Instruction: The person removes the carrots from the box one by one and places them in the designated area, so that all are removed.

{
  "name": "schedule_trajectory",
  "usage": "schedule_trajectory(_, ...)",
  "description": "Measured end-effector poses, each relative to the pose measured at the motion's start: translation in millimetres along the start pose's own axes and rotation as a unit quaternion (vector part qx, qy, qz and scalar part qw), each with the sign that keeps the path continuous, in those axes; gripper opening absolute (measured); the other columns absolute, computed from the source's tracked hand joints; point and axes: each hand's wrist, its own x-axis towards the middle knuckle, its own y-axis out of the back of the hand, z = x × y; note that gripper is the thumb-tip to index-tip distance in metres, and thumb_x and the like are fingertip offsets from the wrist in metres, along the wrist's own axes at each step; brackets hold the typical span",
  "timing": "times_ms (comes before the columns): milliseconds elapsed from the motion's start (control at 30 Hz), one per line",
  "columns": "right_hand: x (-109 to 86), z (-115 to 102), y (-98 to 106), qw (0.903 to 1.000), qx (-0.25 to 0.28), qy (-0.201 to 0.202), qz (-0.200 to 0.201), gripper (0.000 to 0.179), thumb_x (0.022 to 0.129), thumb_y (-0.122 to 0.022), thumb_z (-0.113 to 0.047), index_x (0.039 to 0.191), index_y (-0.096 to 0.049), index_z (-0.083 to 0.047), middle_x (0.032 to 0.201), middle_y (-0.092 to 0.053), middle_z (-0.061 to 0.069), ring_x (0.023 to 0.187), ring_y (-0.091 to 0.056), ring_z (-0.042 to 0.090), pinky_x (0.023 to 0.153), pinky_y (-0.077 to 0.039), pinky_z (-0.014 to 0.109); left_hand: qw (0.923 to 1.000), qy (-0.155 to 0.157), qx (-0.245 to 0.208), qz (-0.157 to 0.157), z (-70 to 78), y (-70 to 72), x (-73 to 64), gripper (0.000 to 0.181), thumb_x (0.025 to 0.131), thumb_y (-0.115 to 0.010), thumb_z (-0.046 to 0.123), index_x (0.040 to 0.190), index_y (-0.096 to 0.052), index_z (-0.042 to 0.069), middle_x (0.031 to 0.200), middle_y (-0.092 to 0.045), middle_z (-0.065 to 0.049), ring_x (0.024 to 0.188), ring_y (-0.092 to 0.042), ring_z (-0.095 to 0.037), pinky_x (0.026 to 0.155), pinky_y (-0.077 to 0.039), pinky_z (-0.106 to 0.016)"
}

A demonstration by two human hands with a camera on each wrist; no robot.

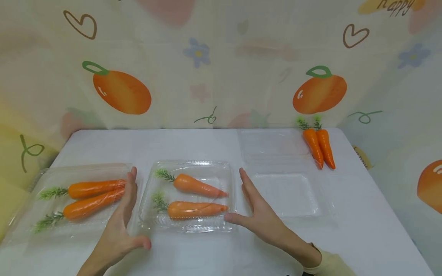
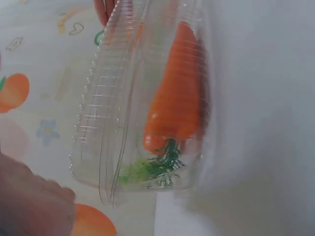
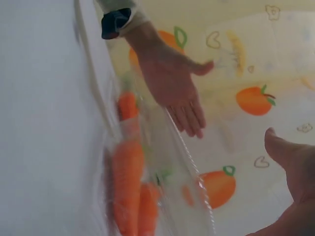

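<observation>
A transparent plastic box (image 1: pixel 186 226) with its lid over two orange toy carrots with green tops sits between my hands. My left hand (image 1: pixel 119 222) is held at its left side, fingers straight and thumb spread, overlapping the right edge of another carrot box in the head view. At the other side, my right hand (image 1: pixel 264 220) has straight fingers, its thumb near the front right corner. Whether either hand touches the box I cannot tell. The left wrist view shows a carrot (image 2: pixel 174 93) through the ribbed wall. Blurred carrots (image 3: pixel 128 182) appear in the right wrist view.
A transparent box (image 1: pixel 20 226) holding two carrots lies at the left. At the right an open transparent box (image 1: pixel 286 195) has its lid folded back. Two loose carrots (image 1: pixel 326 147) lie by that lid, near the table's back right corner. A printed curtain (image 1: pixel 221 65) hangs behind.
</observation>
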Motion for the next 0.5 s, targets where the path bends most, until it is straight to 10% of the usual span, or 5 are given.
schedule_trajectory(200,2.5,7,-25,0.9977,0.043,-0.013,0.051,0.093,0.089,-0.072,-0.03,0.159,-0.011,-0.019,0.164,-0.01,0.002,0.148,-0.015,0.033,0.117,-0.022,0.047,0.9901,0.117,0.074,0.024,-2.2,-3.5,-12.2,0.116,0.077,-0.083,0.036,0.158,0.0,0.028,0.165,0.006,0.002,0.149,0.005,-0.012,0.113,-0.007,-0.009)
schedule_trajectory(500,9.6,25,-50,0.9962,0.043,-0.012,0.075,0.111,0.082,-0.079,-0.034,0.158,0.001,-0.029,0.164,0.0,-0.007,0.15,-0.002,0.022,0.116,-0.013,0.061,0.9695,0.203,0.129,0.049,-8.6,-13.0,-12.5,0.124,0.074,-0.086,0.018,0.157,0.006,0.026,0.164,0.009,0.004,0.149,0.011,-0.018,0.119,0.002,-0.054)
